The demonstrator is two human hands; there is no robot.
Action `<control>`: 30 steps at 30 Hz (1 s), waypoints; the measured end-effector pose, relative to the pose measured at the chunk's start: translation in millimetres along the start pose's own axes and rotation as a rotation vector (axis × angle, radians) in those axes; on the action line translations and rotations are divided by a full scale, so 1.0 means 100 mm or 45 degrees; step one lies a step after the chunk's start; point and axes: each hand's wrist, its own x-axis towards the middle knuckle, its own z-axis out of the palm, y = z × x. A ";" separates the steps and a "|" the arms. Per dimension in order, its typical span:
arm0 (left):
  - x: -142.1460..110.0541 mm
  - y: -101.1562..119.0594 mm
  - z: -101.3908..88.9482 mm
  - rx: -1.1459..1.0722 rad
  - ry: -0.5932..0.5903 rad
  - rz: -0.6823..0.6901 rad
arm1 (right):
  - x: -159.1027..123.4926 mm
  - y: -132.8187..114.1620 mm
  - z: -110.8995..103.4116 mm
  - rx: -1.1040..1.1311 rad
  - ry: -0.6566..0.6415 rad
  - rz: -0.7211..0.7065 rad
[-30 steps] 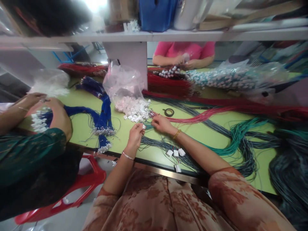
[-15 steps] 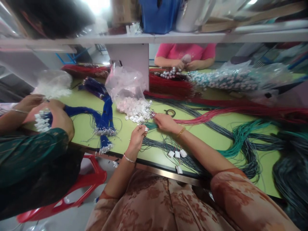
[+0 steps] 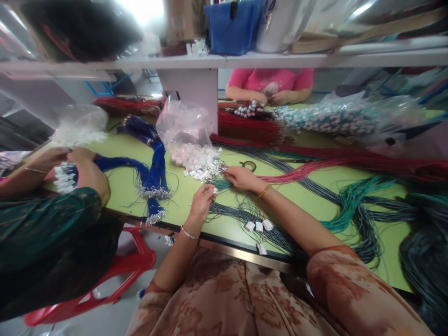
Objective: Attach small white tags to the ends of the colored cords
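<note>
Between the thumb and fingers of my left hand (image 3: 202, 204) is a small white connector housing (image 3: 215, 191). My right hand (image 3: 242, 178) is closed at the metal-tipped ends of the red wires (image 3: 290, 178), just right of a pile of white connector housings (image 3: 201, 161); how many wires its fingers hold is hidden. Green wires (image 3: 222, 184) end between my two hands. Nearer to me, dark grey wires (image 3: 231, 212) run along the table, and a few white connectors (image 3: 259, 227) on wires lie below my right forearm.
A clear plastic bag (image 3: 185, 119) stands behind the housings. Black tape (image 3: 249, 165) lies beyond my right hand. Blue wire bundles (image 3: 159, 163) lie to the left, beside a co-worker's hands (image 3: 84, 161). Another person in pink (image 3: 269, 81) works across the table, under a shelf (image 3: 308, 60).
The camera view has tilted up slightly, so everything sits a little lower. My hands stay almost where they were, the left still on the white connector housing.
</note>
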 end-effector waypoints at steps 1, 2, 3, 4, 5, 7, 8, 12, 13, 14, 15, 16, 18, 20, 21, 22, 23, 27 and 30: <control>0.00 0.00 0.00 0.002 -0.004 0.003 | -0.01 0.01 -0.03 -0.064 0.009 0.021; 0.00 0.00 0.01 0.001 -0.006 0.006 | -0.02 0.02 -0.07 -0.120 0.011 0.044; -0.01 0.00 0.01 -0.001 -0.008 0.011 | -0.03 0.03 -0.10 -0.154 0.007 0.068; -0.01 0.00 0.02 -0.006 -0.010 0.015 | -0.03 0.03 -0.13 -0.158 0.000 0.090; -0.01 0.00 0.02 -0.012 -0.012 0.020 | -0.02 0.03 -0.14 -0.134 -0.006 0.108; -0.02 0.00 0.03 -0.021 -0.015 0.024 | 0.01 0.04 -0.15 -0.052 -0.015 0.139; -0.02 0.00 0.04 -0.025 -0.018 0.024 | 0.03 0.05 -0.15 -0.008 -0.022 0.148; -0.03 0.01 0.03 -0.022 -0.031 0.035 | 0.12 0.13 -0.09 0.264 -0.083 0.067; -0.03 0.01 0.03 -0.019 -0.034 0.038 | 0.13 0.15 -0.07 0.326 -0.093 0.053; -0.04 0.01 0.03 -0.018 -0.036 0.041 | 0.14 0.18 -0.07 0.346 -0.082 0.084; -0.04 0.01 0.04 -0.017 -0.040 0.045 | 0.14 0.19 -0.07 0.322 -0.041 0.161; -0.04 0.01 0.04 -0.017 -0.042 0.049 | 0.14 0.20 -0.07 0.275 0.025 0.263; -0.05 0.01 0.05 -0.016 -0.041 0.064 | 0.14 0.18 -0.09 0.240 0.182 0.409; -0.05 0.01 0.06 -0.015 -0.035 0.084 | 0.12 0.12 -0.11 0.387 0.281 0.355; -0.05 0.01 0.06 -0.019 -0.033 0.092 | 0.12 0.08 -0.12 0.500 0.298 0.264; -0.04 0.01 0.06 -0.030 -0.031 0.098 | 0.11 0.03 -0.13 0.610 0.299 0.167; -0.04 0.01 0.07 -0.046 -0.030 0.100 | 0.10 -0.02 -0.14 0.706 0.293 0.082; -0.03 0.01 0.06 -0.139 -0.025 0.076 | 0.05 -0.22 -0.13 0.937 0.242 -0.097; -0.02 0.01 0.06 -0.202 -0.039 0.061 | -0.03 -0.30 -0.06 1.020 0.228 -0.113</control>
